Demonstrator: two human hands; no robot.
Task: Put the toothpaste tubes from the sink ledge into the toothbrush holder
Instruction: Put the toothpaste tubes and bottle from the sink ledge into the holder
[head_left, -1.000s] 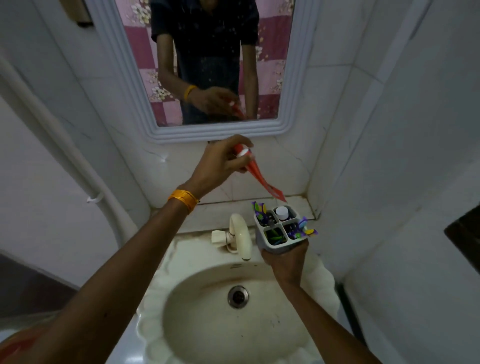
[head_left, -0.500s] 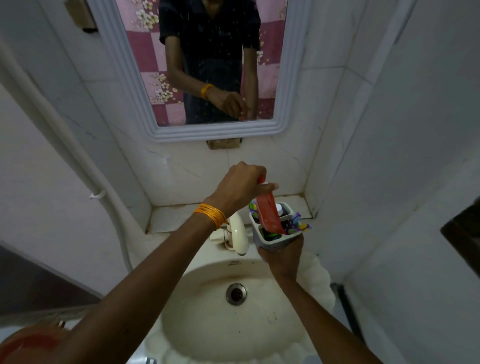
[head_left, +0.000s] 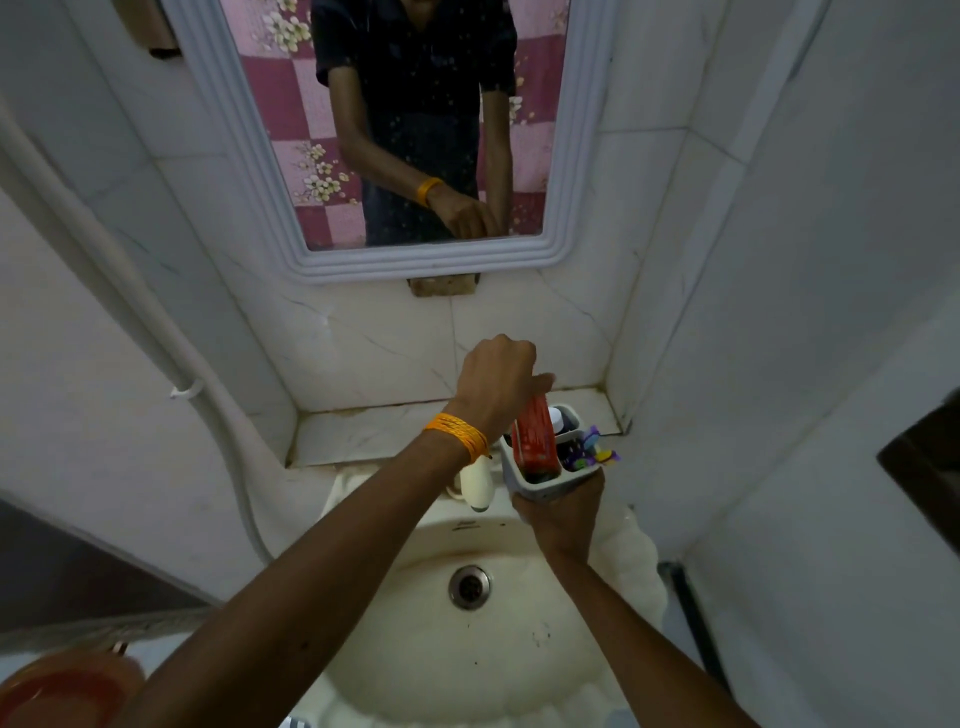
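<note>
A red toothpaste tube stands nearly upright with its lower end inside the front left compartment of the grey toothbrush holder. My left hand grips the tube's top from above; an orange band circles that wrist. My right hand holds the holder from below, above the sink's back rim. Coloured toothbrushes stick out of the holder's right compartment, and a white cap shows in a rear one. The tiled ledge behind the sink shows no tube.
The cream sink with its drain lies below my arms, its tap just left of the holder. A mirror hangs above. White tiled walls close in on both sides. A pipe runs down the left wall.
My left hand has come down from below the mirror and lowered the red tube, first slanted in the air, into the holder. The holder stays in my right hand.
</note>
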